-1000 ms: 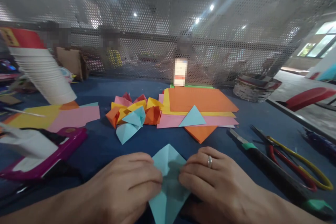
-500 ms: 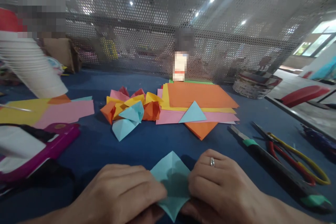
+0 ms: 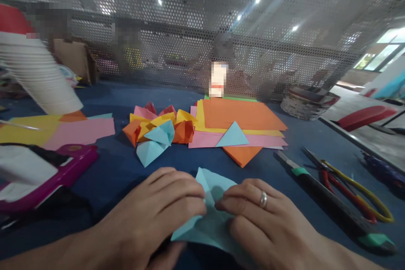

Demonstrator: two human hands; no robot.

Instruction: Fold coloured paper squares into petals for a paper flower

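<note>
A light blue sheet of paper (image 3: pixel 210 230) with crease lines is between my two hands, close to me over the dark blue table. My left hand (image 3: pixel 158 213) has its fingers closed on the left part of the sheet, and its thumb is lower down, partly hidden. My right hand (image 3: pixel 262 215), with a ring on one finger, grips the right part. Its fingertips bend over onto the paper's middle. Beyond the hands lies a cluster of folded paper pieces (image 3: pixel 158 128) in orange, yellow, pink and light blue.
Stacked coloured paper (image 3: pixel 243 114) lies ahead, a light blue triangle (image 3: pixel 233 135) on its front. On the right are a cutter knife (image 3: pixel 329 198), scissors (image 3: pixel 357 187) and a woven basket (image 3: pixel 308 101). Leftward are paper cups (image 3: pixel 41 74) and a purple-and-white object (image 3: pixel 72 164). Perforated metal (image 3: pixel 177 42) rises behind.
The light blue paper has turned from a diamond pointing away from me to a slanted position. My left hand has moved up and right, and my right fingers now reach over the paper.
</note>
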